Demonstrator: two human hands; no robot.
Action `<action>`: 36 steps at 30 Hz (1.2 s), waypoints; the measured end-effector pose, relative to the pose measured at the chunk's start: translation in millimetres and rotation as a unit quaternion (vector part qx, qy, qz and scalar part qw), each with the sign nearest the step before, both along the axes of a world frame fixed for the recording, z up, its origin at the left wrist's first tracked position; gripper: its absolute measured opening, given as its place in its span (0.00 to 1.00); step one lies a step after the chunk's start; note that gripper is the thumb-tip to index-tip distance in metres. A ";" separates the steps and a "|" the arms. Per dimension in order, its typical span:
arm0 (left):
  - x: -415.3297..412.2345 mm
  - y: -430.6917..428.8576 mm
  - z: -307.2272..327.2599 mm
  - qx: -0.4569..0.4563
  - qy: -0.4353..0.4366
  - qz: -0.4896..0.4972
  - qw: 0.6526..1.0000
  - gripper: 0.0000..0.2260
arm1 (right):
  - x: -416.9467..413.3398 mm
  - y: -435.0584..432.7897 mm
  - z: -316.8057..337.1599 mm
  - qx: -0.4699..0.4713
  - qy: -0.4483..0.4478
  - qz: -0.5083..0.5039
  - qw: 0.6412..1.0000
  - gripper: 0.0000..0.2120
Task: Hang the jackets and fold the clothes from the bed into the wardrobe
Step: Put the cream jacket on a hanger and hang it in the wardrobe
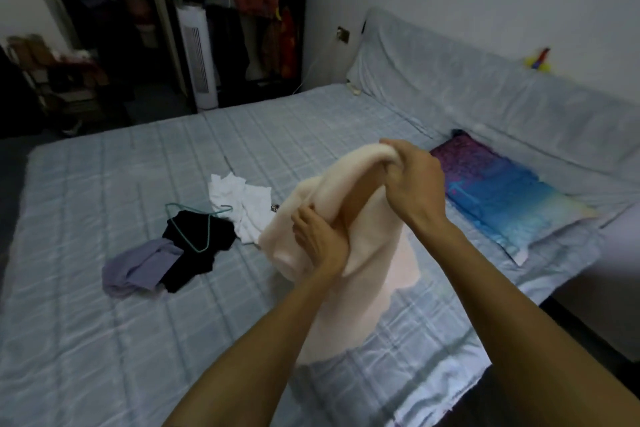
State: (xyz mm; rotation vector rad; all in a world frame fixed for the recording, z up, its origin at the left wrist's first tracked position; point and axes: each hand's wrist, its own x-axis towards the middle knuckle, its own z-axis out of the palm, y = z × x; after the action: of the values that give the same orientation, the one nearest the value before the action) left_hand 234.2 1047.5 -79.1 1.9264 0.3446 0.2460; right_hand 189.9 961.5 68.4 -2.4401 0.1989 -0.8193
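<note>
A cream garment (374, 274) hangs above the bed (104, 340), held up by both hands. My right hand (414, 180) grips its bunched top edge. Lower down and a little to the left, my left hand (320, 241) clutches a fold of the same cloth. On the bed to the left lie a white garment (247, 208), a black garment (197, 250) with a teal hanger (194, 229) on top of it, and a lilac garment (140, 270). The open wardrobe (249, 10) with hung clothes stands at the far end of the room.
A blue and purple pillow (505, 191) lies at the right by the covered headboard (502, 90). A white tower fan (199, 55) stands beside the wardrobe. Cluttered shelves (52, 80) are at the far left, beyond the dark floor.
</note>
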 end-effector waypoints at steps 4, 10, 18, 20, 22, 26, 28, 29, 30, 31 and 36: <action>24.4 13.1 19.4 -0.008 -0.074 -0.014 0.997 0.12 | -0.9 -25.9 31.9 -0.011 -0.035 -0.014 0.999 0.20; 52.7 39.1 105.2 -0.048 -0.137 -0.046 0.988 0.09 | 7.6 -76.6 43.6 -0.088 -0.012 -0.088 0.992 0.19; 46.7 43.3 175.7 -0.004 -0.295 -0.116 0.948 0.12 | 17.8 -86.5 -4.8 -0.144 0.178 -0.130 0.965 0.08; 42.1 45.9 179.5 -0.006 -0.296 -0.110 0.949 0.13 | 17.1 -72.9 -25.9 -0.081 0.189 -0.115 0.972 0.10; 41.2 54.9 179.4 0.004 -0.298 -0.102 0.949 0.13 | 15.3 -57.4 -48.7 -0.012 0.216 -0.096 0.972 0.13; 43.7 80.8 174.6 0.022 -0.286 -0.091 0.954 0.13 | 10.7 -18.8 -96.7 0.107 0.244 -0.083 0.960 0.14; 43.6 94.7 170.1 0.029 -0.280 -0.087 0.956 0.13 | 11.1 -5.3 -106.0 0.134 0.221 -0.091 0.962 0.11; 43.5 103.2 168.8 0.040 -0.280 -0.083 0.956 0.13 | 12.0 -2.9 -103.6 0.135 0.196 -0.105 0.966 0.10; 44.1 113.0 168.0 0.054 -0.281 -0.077 0.955 0.13 | 14.0 -3.4 -97.7 0.130 0.164 -0.118 0.971 0.10; 44.4 124.3 169.2 0.067 -0.285 -0.072 0.953 0.12 | 15.6 -4.2 -87.5 0.120 0.126 -0.125 0.977 0.10; 39.4 183.9 188.8 0.162 -0.323 -0.055 0.931 0.09 | 20.5 -4.7 -14.6 0.110 -0.077 -0.132 0.982 0.10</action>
State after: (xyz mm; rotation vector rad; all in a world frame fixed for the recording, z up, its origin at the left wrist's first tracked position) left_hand 273.6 1231.3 109.8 2.0469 -0.2602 0.8786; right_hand 210.4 956.8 53.8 -2.1602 0.5347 -1.0369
